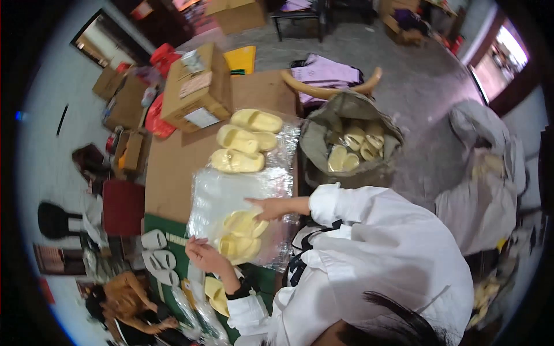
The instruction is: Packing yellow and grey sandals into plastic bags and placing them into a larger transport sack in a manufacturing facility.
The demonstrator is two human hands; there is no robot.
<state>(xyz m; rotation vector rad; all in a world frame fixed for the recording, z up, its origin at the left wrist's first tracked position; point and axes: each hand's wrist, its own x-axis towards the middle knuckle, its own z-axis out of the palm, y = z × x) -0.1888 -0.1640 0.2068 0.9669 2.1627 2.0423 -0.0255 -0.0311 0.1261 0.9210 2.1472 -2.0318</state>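
Slippers in pale yellow (239,248), one pair, lie on clear plastic (219,193) spread over the bench (167,184), near its edge facing the grey sack (314,155). The right hand (274,207) is just beside this pair, fingers stretched out and close together; the left hand (208,255) is by a corner of the plastic, fingers half curled. Whether either grips the plastic, I cannot tell. More yellow slippers (238,161) line up near a cardboard box (187,106); whitish slippers (164,259) sit by the bench's opposite edge.
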